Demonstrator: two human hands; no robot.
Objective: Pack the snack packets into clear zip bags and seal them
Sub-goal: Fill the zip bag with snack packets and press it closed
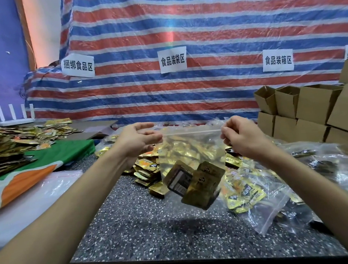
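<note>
Clear zip bag [191, 149] is held up off the speckled counter [155, 227], stretched between the two hands by its top edge. Left hand [137, 143]: the left end of the zip strip [192, 132] is taken at the fingertips, with the thumb lifted clear above and the other fingers loosely curled; which fingers do the pinching cannot be told. Right hand [240, 140]: fingers are curled tight and the right end of the strip is pinched at their tips. The strip is drawn straight and taut between the hands, judged to be so that its two tracks line up for pressing shut; whether any length is already closed cannot be told. Dark gold snack packets [195, 182] are seen slumped in the bottom of the bag, below and between the hands, where their weight keeps the walls hanging flat. Loading of this bag is judged complete, and sealing is the step in hand. A loose heap of gold packets [146, 171] lies on the counter beneath the left hand, near enough to supply the next bag. Filled bags [254, 190] are laid below and outward of the right hand, and cardboard boxes [310, 108] are stacked beyond it. Risk noted: a fold of film caught in the strip would leave a gap.
</note>
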